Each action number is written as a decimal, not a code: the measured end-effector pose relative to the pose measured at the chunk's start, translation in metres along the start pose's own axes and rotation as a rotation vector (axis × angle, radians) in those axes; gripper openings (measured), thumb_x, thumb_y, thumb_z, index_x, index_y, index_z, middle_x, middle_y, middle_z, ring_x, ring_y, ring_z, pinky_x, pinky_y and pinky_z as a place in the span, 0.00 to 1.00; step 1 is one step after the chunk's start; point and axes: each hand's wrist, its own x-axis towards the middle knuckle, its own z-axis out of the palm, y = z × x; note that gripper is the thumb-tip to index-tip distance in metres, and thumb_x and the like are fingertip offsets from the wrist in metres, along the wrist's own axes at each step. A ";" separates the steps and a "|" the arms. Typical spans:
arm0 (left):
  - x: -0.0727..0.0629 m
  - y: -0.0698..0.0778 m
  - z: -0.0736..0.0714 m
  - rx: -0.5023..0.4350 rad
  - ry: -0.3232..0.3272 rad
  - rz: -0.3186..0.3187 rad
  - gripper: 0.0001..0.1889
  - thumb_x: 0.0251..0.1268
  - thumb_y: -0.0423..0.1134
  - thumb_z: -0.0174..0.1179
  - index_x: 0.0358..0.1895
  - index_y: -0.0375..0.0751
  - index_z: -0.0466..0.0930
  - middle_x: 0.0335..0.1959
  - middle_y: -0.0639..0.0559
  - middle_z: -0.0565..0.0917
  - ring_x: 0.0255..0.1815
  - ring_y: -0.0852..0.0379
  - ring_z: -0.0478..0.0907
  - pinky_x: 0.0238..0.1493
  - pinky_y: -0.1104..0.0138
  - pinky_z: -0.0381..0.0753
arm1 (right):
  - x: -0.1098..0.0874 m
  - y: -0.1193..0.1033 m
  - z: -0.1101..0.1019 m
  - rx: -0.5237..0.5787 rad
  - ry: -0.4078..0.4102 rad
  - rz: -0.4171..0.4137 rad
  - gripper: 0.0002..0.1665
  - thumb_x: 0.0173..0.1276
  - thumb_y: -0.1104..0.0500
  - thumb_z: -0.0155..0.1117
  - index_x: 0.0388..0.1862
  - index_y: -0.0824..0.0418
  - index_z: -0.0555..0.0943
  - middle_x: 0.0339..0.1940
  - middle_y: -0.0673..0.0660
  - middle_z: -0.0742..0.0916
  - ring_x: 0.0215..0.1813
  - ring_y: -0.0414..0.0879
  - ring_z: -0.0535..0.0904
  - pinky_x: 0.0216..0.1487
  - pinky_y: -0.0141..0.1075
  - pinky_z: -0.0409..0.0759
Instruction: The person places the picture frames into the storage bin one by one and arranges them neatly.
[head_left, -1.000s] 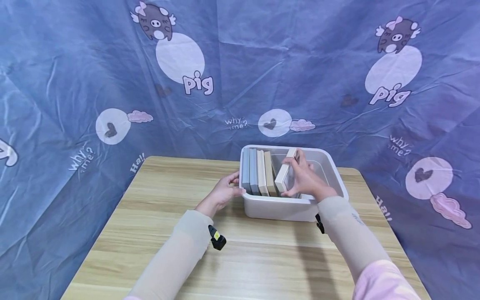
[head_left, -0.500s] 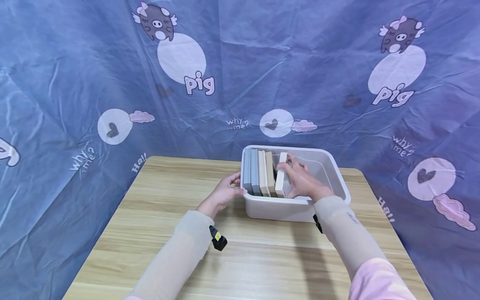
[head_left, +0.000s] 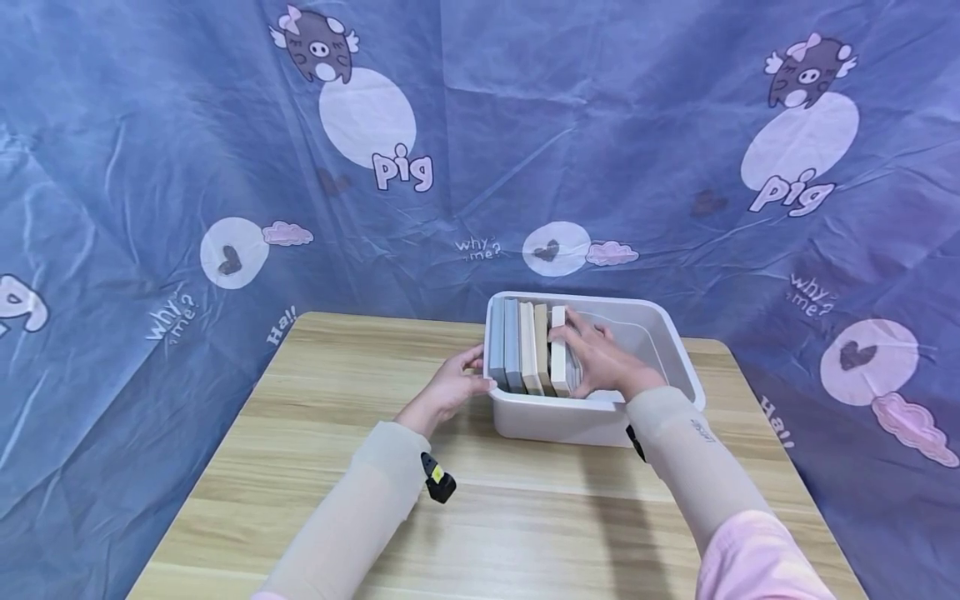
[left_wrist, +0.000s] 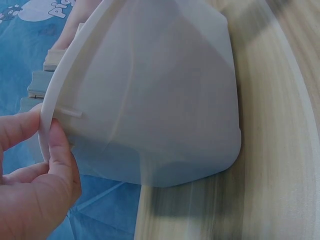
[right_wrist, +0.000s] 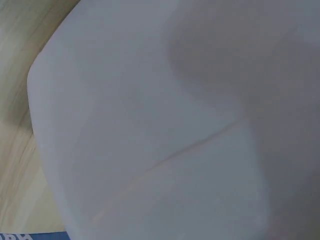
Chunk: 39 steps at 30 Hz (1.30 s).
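A white plastic bin [head_left: 558, 421] stands at the back of the table, with several books upright in its left half. From the left come two blue-grey books [head_left: 512, 346], a cream book [head_left: 530, 348] and a tan book [head_left: 545, 350]. Beside the tan one is a white book [head_left: 559, 352], gripped by my right hand [head_left: 603, 362], fingers over its far end and thumb near its front. My left hand [head_left: 450, 385] pinches the bin's left rim between thumb and fingers, as the left wrist view also shows. Only the bin's pale wall [right_wrist: 140, 125] fills the right wrist view; the right hand is hidden there.
The bin rests on a light wood-grain table [head_left: 480, 533], whose back edge runs just behind it. A blue patterned cloth [head_left: 480, 167] hangs behind and along both sides. The bin's right half shows bare floor and wall.
The right hand has moved left and the white book with it, from leaning in the bin's middle to upright close by the tan book. The left hand has stayed on the rim.
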 end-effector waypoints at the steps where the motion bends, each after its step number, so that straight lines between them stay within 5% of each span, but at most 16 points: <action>1: 0.000 0.000 0.000 0.001 0.001 -0.003 0.39 0.52 0.15 0.57 0.70 0.33 0.60 0.50 0.38 0.69 0.48 0.49 0.75 0.50 0.64 0.80 | 0.000 0.000 0.000 -0.001 -0.006 0.001 0.57 0.28 0.52 0.86 0.60 0.50 0.63 0.72 0.73 0.53 0.74 0.62 0.46 0.62 0.67 0.51; 8: 0.000 -0.001 -0.001 0.005 0.007 -0.013 0.38 0.52 0.15 0.57 0.71 0.34 0.60 0.51 0.38 0.69 0.48 0.49 0.75 0.49 0.64 0.80 | 0.001 0.001 0.000 0.051 -0.033 0.023 0.58 0.32 0.49 0.85 0.63 0.50 0.63 0.74 0.72 0.51 0.72 0.65 0.52 0.61 0.70 0.56; 17: 0.001 -0.002 0.000 -0.003 0.003 -0.009 0.38 0.53 0.15 0.57 0.71 0.34 0.59 0.51 0.37 0.68 0.48 0.49 0.74 0.50 0.64 0.80 | 0.000 0.004 0.000 0.109 -0.019 -0.017 0.59 0.30 0.53 0.86 0.63 0.54 0.64 0.72 0.76 0.54 0.59 0.66 0.71 0.56 0.58 0.73; 23: 0.000 -0.001 0.000 0.006 0.011 -0.022 0.38 0.53 0.16 0.57 0.71 0.35 0.60 0.51 0.39 0.68 0.46 0.50 0.75 0.49 0.65 0.80 | -0.001 0.006 0.003 0.288 -0.022 -0.025 0.57 0.32 0.54 0.84 0.62 0.56 0.62 0.72 0.72 0.58 0.52 0.61 0.79 0.58 0.55 0.73; 39: 0.004 -0.003 0.000 0.012 0.009 -0.024 0.38 0.52 0.16 0.58 0.71 0.34 0.60 0.49 0.40 0.68 0.47 0.49 0.76 0.49 0.65 0.80 | -0.008 0.007 0.002 0.334 0.037 0.024 0.62 0.31 0.51 0.85 0.65 0.57 0.60 0.71 0.68 0.63 0.53 0.63 0.78 0.56 0.58 0.73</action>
